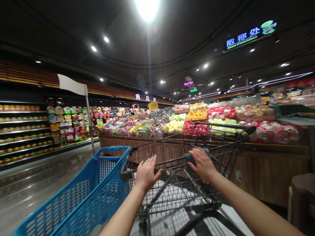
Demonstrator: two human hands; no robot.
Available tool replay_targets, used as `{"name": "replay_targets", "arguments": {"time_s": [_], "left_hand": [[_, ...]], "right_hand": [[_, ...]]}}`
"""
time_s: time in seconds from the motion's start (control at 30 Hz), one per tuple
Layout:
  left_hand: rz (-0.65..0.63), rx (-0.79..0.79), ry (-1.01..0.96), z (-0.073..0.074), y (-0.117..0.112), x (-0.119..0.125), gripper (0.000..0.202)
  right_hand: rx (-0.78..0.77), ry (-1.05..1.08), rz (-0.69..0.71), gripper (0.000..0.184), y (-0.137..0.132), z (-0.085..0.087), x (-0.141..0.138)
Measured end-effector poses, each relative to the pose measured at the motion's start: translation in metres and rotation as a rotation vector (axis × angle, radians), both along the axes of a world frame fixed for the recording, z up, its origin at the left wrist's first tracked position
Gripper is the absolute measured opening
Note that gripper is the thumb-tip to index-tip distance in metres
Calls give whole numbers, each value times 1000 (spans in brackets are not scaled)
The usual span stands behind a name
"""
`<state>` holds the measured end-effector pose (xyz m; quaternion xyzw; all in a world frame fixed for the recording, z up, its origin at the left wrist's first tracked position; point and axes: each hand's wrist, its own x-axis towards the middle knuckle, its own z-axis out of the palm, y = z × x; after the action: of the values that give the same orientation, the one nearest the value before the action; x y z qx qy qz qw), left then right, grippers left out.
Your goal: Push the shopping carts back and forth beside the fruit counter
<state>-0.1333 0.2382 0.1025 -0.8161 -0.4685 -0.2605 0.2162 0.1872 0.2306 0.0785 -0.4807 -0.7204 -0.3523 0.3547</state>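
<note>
A dark wire shopping cart [167, 188] stands in front of me, seen from above. My right hand [204, 165] is closed over a folded blue-grey cloth [190, 158], which lies against the cart's upper rail. Over the cart's near left side, my left hand [147, 173] has its fingers stretched forward and its thumb apart, with nothing in it. Whether its palm touches the wire rim cannot be made out. Just left of that hand is a blue plastic shopping cart [98, 190] with perforated sides.
Beyond the cart, a wooden display counter [265, 177] bears heaps of colourful packaged snacks [197, 113]. Shelves of jars [24, 131] line the left wall. A white flag on a pole [90, 114] rises behind the blue cart. A dark brown rounded object [301, 193] stands at right.
</note>
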Motion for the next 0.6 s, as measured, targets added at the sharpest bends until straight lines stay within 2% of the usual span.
{"name": "replay_targets", "arguments": {"time_s": [0.2,0.33,0.47,0.6], "left_hand": [[-55,35,-26,-3,-13,14,67],[-89,62,-62,-5,-17,23,66],[-60,88,-96,-7,-12,23,65],[-24,97,-96,-8,-2,16,64]], "right_hand": [[14,2,-18,38,-5,-2,17],[50,43,-86,43,-8,-5,11],[32,68,-91,49,-9,-5,-17],[1,58,-14,50,-6,-4,-66]]}}
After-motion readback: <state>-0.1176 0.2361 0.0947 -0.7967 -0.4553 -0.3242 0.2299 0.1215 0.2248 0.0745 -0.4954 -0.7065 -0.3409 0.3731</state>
